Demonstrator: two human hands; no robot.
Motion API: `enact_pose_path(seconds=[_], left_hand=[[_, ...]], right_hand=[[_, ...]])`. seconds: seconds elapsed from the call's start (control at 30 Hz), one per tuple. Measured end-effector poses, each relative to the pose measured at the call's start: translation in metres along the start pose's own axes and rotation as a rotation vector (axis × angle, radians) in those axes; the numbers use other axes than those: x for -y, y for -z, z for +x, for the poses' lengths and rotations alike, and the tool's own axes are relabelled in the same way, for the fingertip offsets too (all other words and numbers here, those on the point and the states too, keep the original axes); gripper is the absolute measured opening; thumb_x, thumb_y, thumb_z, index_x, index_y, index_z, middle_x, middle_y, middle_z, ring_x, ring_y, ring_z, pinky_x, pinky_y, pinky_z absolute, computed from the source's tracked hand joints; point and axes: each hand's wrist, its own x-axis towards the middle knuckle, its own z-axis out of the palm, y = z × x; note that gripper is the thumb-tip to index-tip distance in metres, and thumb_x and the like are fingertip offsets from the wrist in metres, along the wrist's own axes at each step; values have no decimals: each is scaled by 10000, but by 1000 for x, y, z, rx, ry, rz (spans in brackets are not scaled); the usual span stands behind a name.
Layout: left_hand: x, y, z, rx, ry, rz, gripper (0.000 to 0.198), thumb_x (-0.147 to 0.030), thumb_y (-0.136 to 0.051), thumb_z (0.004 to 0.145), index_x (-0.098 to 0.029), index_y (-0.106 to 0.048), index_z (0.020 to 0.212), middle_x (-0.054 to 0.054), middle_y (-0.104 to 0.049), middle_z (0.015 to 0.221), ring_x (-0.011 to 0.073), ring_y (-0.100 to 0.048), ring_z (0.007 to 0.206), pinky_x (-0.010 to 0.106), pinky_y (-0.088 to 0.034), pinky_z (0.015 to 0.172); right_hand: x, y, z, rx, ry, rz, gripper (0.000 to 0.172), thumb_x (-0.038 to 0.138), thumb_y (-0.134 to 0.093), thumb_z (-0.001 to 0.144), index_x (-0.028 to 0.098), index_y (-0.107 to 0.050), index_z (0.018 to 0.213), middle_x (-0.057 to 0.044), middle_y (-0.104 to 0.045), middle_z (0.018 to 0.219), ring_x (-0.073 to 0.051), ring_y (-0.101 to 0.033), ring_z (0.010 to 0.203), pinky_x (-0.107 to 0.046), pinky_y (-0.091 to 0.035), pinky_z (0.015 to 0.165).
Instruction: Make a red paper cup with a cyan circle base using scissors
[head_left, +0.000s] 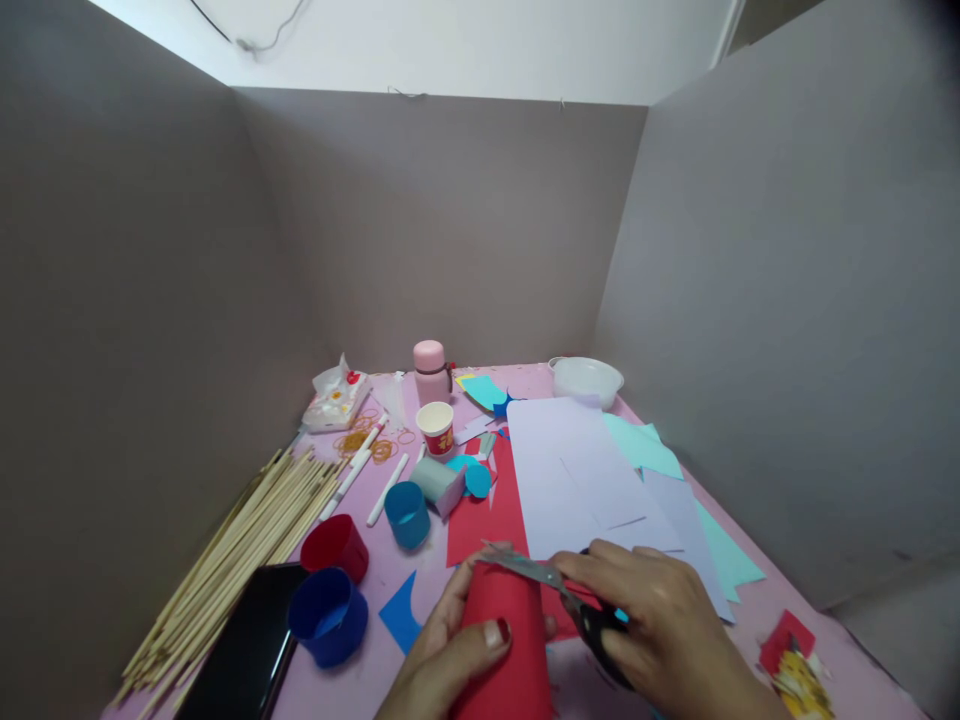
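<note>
At the bottom middle, my left hand (450, 650) is wrapped round a roll of red paper (510, 645), thumb across its front. My right hand (652, 610) grips a pair of scissors (540, 572) by the dark handles. The scissor blades reach left across the top end of the red roll. Whether they are cutting into the paper I cannot tell. Beneath the hands lies a red sheet (495, 520), and white sheets (574, 470) partly cover it. A blue paper scrap (403, 612) lies left of my left hand.
Left are wooden sticks (232, 560), a black phone (244, 640) and blue (328, 620), red (335, 549) and teal (407, 515) paper rings. Further back stand a paper cup (436, 430), a pink bottle (431, 375), a tissue pack (336, 397) and a white bowl (587, 382). Grey partitions (450, 230) enclose the table.
</note>
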Motion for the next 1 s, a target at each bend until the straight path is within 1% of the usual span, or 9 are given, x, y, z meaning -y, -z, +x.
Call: enact_pose_path(seconds=[0.1, 0.23, 0.33, 0.4, 0.43, 0.5, 0.63, 0.73, 1.0], left_hand=[[-3, -2, -3, -1, -6, 24, 899, -310, -758, 652, -162, -284, 1401, 111, -777, 856, 312, -732, 822, 355, -522, 687], [-4, -3, -3, -35, -33, 83, 902, -349, -793, 628, -202, -308, 1374, 100, -758, 954, 285, -721, 852, 309, -508, 668], [2, 0, 0, -76, -156, 225, 858, -409, -786, 624, -216, -349, 1337, 109, -705, 1110, 278, -694, 912, 326, -513, 728], [8, 3, 3, -131, -288, 374, 771, -430, -753, 645, -217, -405, 1300, 108, -650, 1218, 285, -648, 1017, 362, -484, 864], [11, 5, 4, -163, -344, 447, 728, -432, -728, 664, -220, -425, 1291, 104, -622, 1263, 292, -610, 1086, 378, -448, 934], [15, 6, 6, -207, -385, 551, 682, -426, -671, 698, -227, -426, 1302, 103, -576, 1324, 307, -552, 1164, 410, -396, 999], [17, 6, 5, -213, -350, 611, 677, -426, -607, 726, -220, -386, 1332, 134, -525, 1369, 338, -550, 1154, 456, -421, 959], [16, 5, 5, -247, -374, 640, 675, -427, -621, 720, -218, -405, 1324, 131, -529, 1364, 341, -500, 1218, 456, -389, 995], [17, 7, 6, -252, -394, 659, 668, -431, -621, 727, -203, -417, 1321, 125, -517, 1383, 329, -481, 1236, 442, -370, 1023]], right_hand=[[-3, 0, 0, 16, -56, 104, 516, 32, -456, 626, 305, -664, 1011, 13, -628, 668, -185, -581, 592, -273, -348, 546], [-7, -1, -1, -85, -79, 18, 729, -6, -447, 580, 300, -557, 1233, -55, -596, 871, -239, -559, 749, -344, -418, 638], [-6, -3, -2, -70, -2, -73, 779, -16, -455, 552, 276, -527, 1271, -81, -563, 907, -256, -534, 754, -378, -437, 628], [-3, -5, -3, -81, 42, -91, 784, -18, -458, 547, 272, -520, 1273, -84, -569, 910, -261, -539, 755, -385, -443, 622], [-1, -5, -4, -99, 57, -97, 780, -17, -460, 554, 275, -516, 1275, -86, -575, 915, -264, -541, 758, -389, -443, 622], [1, -7, -4, -129, 71, -108, 754, -15, -465, 580, 284, -518, 1270, -86, -583, 909, -262, -539, 748, -383, -437, 618], [4, -8, -3, -175, 85, -165, 695, -2, -470, 627, 278, -528, 1261, -90, -591, 867, -252, -519, 699, -347, -400, 590], [5, -7, -2, -193, 97, -189, 645, 7, -477, 636, 273, -564, 1217, -82, -604, 829, -234, -503, 660, -315, -363, 581], [5, -4, 0, -226, 103, -193, 533, 37, -493, 633, 286, -640, 1080, -17, -598, 704, -188, -464, 590, -281, -266, 565]])
